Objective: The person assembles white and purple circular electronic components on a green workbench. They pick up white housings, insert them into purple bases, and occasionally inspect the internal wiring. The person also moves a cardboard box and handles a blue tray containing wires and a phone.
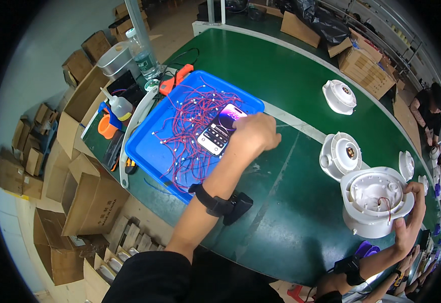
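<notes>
My left hand (255, 134) reaches over the right edge of a blue tray (150, 146) and rests against a smartphone (221, 129) with a lit screen, which lies on a tangle of red wires (187, 129). The fingers look curled, and whether they grip the phone is unclear. My right hand (411, 217) holds a large white round plastic housing (374, 201) by its right side, upright on the green table, with a thin red wire inside it. Both wrists wear black bands.
Two white round housings (339, 154) (339, 96) and smaller white caps (406, 164) sit on the green table (281, 202). Left of the tray are a glue bottle (119, 106), an orange cup (107, 126), a water bottle (142, 53) and cardboard boxes (89, 202). Another person sits far right.
</notes>
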The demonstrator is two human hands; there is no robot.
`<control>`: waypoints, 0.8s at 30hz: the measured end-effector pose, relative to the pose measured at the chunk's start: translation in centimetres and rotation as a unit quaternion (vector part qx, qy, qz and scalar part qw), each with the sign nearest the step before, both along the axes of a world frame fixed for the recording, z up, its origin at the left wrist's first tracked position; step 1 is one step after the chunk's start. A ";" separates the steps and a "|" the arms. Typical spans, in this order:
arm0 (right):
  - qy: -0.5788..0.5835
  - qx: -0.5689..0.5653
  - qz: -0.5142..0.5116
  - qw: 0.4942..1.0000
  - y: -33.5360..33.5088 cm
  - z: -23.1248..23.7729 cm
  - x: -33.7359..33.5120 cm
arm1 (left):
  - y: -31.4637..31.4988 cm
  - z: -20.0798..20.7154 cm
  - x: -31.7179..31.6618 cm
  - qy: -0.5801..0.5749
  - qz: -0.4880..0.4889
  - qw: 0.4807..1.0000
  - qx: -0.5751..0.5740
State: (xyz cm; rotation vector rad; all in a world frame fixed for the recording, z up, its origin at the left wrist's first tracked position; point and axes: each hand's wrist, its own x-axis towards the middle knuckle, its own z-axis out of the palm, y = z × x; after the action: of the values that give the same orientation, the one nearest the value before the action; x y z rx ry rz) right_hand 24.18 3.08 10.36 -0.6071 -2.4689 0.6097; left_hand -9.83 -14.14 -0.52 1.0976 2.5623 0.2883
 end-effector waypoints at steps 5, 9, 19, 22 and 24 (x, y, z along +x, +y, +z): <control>0.017 -0.003 0.011 1.000 -0.2 0.2 0.0 | -2.5 0.4 -3.6 0.082 0.090 0.989 0.078; 0.022 -0.004 0.020 1.000 0.1 -0.1 0.0 | -3.9 -1.0 -6.1 0.043 0.112 0.992 0.032; 0.029 -0.018 0.009 0.999 -0.3 -0.1 -0.6 | -3.3 -1.6 -6.5 0.057 0.083 0.995 -0.001; 0.035 -0.024 0.008 0.999 -0.3 -0.3 -0.5 | -2.2 -1.7 -6.0 0.040 0.100 0.994 -0.033; 0.035 -0.021 0.007 0.999 -0.2 -0.3 -0.5 | -1.8 -1.8 -5.9 0.050 0.110 0.992 -0.036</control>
State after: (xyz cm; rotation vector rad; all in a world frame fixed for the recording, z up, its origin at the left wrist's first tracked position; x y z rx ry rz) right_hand 23.67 2.88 10.07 -0.5755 -2.4017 0.6793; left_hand -15.69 -15.98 -2.34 0.8243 2.7625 0.1956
